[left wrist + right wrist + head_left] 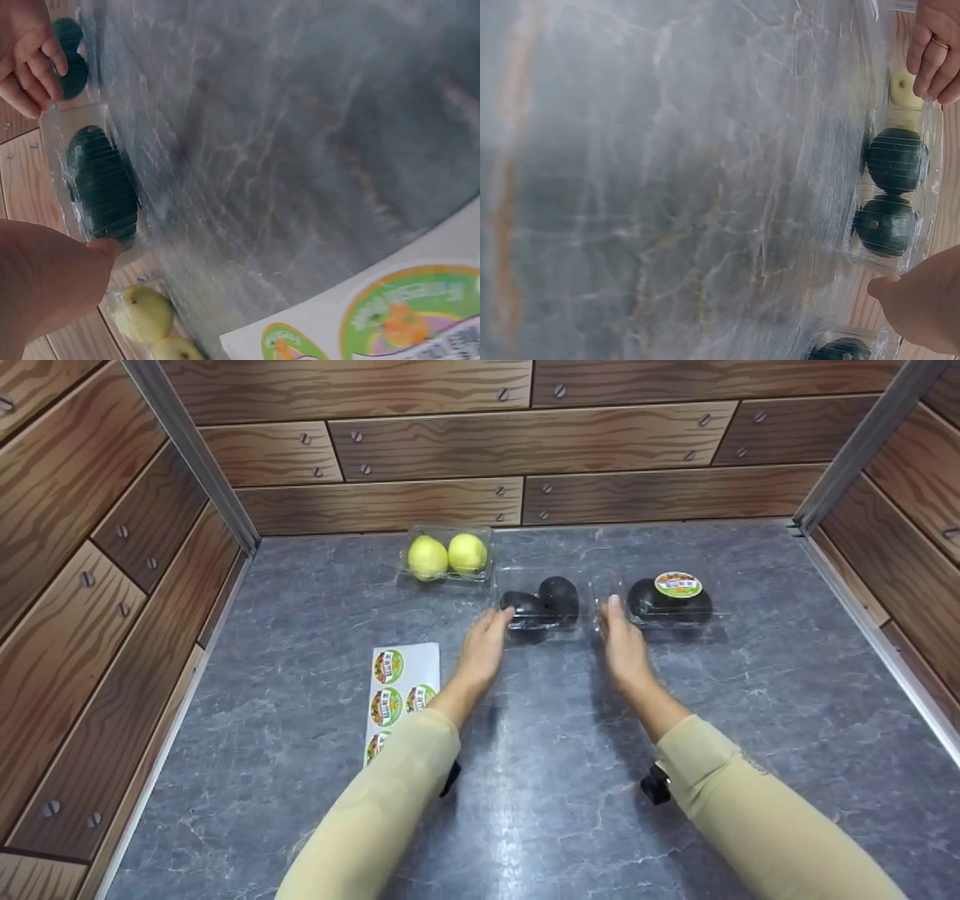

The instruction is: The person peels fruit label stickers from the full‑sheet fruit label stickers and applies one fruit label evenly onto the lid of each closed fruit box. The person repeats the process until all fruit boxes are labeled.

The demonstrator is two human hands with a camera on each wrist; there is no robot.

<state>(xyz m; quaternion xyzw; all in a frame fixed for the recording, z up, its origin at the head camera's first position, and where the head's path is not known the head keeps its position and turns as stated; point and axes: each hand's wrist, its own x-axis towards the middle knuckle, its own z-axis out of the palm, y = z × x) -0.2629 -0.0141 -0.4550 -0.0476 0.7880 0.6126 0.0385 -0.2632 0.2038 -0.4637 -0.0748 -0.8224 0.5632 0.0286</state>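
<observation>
Two dark avocados [559,598] lie in a clear plastic box [544,628] in the middle of the head view. My left hand [481,649] is at the box's left end, its fingers loosely bent and the fingertips touching the plastic edge. On the other side, my right hand [625,649] stands upright beside the right end with fingers relaxed, a small space apart from that box. Just right of it is a second clear box of dark avocados [667,604], with a round colourful sticker [679,585] on top. The right wrist view shows my right thumb [885,286] free of the plastic.
A clear box with two yellow-green apples [447,556] stands at the back left. A white sheet of round stickers [405,660] lies left of my left forearm. Wood-patterned panels [420,502] enclose the grey marbled tabletop [285,795] at the back and sides.
</observation>
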